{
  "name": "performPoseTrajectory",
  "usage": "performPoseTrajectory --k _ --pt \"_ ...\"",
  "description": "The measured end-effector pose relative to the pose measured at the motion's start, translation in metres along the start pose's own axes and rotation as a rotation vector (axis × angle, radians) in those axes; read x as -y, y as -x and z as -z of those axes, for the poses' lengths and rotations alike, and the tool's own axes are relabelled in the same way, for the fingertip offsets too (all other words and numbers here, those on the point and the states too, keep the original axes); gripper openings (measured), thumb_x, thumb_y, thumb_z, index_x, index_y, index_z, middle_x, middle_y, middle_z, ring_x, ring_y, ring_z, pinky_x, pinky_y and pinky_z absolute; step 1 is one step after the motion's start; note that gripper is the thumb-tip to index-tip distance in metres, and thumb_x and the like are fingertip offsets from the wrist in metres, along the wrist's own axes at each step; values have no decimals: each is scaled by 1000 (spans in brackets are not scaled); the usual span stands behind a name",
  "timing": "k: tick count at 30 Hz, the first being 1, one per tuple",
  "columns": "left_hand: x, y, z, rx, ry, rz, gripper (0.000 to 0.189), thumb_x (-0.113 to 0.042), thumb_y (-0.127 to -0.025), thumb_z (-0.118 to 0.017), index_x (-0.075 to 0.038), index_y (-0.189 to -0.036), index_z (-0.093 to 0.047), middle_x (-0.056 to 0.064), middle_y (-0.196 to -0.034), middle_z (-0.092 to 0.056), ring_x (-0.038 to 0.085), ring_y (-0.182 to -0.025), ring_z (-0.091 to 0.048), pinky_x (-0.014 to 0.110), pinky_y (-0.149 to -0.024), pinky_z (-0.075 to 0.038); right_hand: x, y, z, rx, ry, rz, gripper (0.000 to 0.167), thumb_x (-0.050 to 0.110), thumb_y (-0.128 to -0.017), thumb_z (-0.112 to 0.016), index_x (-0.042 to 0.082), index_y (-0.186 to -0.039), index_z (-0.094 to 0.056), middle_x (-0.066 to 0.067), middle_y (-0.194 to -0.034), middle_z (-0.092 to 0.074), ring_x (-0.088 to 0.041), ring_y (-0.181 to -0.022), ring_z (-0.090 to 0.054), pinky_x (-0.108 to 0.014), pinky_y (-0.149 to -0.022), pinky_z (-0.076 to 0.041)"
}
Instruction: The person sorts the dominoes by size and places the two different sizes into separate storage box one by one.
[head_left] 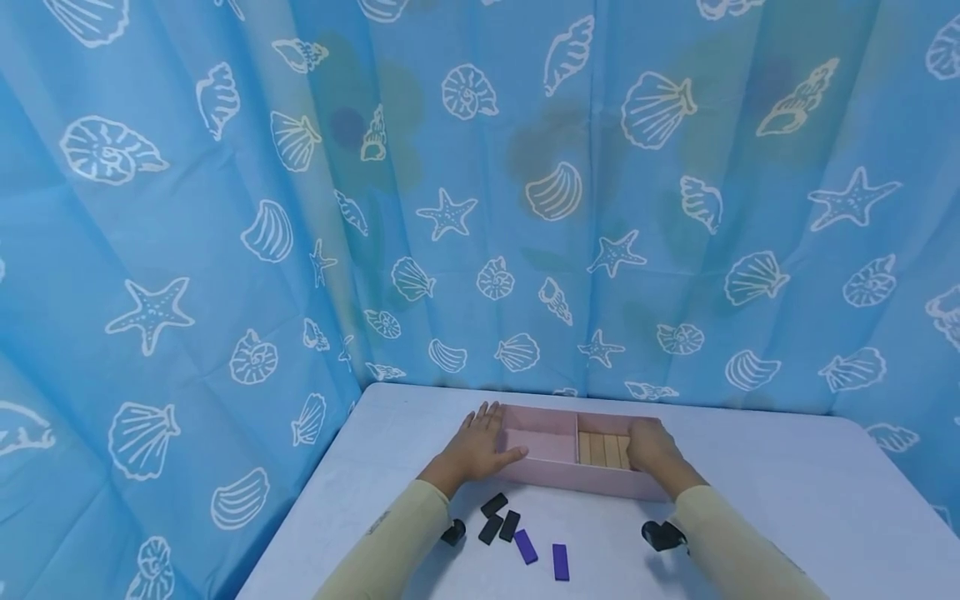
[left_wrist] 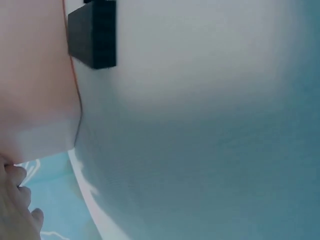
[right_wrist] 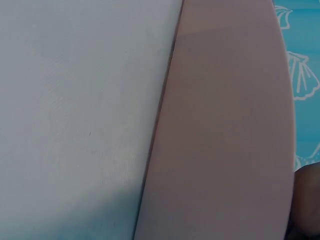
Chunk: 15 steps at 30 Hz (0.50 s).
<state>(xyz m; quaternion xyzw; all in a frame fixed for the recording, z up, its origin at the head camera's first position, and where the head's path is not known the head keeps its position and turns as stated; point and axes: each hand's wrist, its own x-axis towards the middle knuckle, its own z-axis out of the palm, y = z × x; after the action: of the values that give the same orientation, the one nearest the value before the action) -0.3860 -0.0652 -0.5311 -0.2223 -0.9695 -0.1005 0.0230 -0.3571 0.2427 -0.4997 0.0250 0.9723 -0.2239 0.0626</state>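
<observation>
A long pink box (head_left: 577, 477) with a divider stands on the table. Its left compartment shows a pink floor; several wooden blocks (head_left: 602, 450) lie side by side in the right one. My left hand (head_left: 474, 446) rests against the box's left end, fingers extended and thumb over the front rim. At the right compartment, my right hand (head_left: 656, 450) reaches over the front wall, its fingertips hidden inside; I cannot tell whether they grip a block. The right wrist view shows the box's outer wall (right_wrist: 225, 125) and a dark bit of hand (right_wrist: 307, 205) at the rim.
On the white table (head_left: 780, 475), in front of the box, lie three black blocks (head_left: 509, 526) and two purple blocks (head_left: 561, 562). A black block (left_wrist: 92, 35) also shows beside the box in the left wrist view. A blue shell-patterned curtain (head_left: 480, 217) hangs behind and to the left.
</observation>
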Motion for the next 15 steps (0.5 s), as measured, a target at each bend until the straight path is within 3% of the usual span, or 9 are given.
performPoseTrajectory --k 3,6,12,15 --pt "0 -1 3 2 -6 5 97 -74 -89 -37 -5 -155 -16 11 -161 -16 28 -147 -7 48 -116 -11 -2 2 6 -43 23 44 26 -9 -88 -54 -11 -114 -61 -21 -99 -64 -33 -88 -64 -40 -74 -56" --pt "0 -2 6 8 -10 21 99 -76 -88 -36 -6 -156 -16 10 -161 -13 27 -147 -5 48 -117 -10 -3 4 10 -90 13 78 37 -7 -90 -54 -10 -128 -54 -27 -117 -60 -41 -105 -60 -49 -86 -52" --pt "0 2 10 17 -36 -3 97 -75 -88 -36 -9 -156 -16 7 -161 -13 24 -147 -7 46 -117 -12 -15 10 14 -159 -69 152 38 8 -96 -55 -3 -132 -54 -22 -122 -59 -41 -112 -56 -55 -89 -49" --pt "-2 6 13 -1 -41 -53 94 -73 -89 -39 -9 -155 -20 6 -161 -17 24 -147 -12 45 -116 -16 -25 16 13 -171 -35 187 44 25 -98 -56 0 -134 -53 -22 -132 -54 -44 -123 -47 -60 -97 -41"
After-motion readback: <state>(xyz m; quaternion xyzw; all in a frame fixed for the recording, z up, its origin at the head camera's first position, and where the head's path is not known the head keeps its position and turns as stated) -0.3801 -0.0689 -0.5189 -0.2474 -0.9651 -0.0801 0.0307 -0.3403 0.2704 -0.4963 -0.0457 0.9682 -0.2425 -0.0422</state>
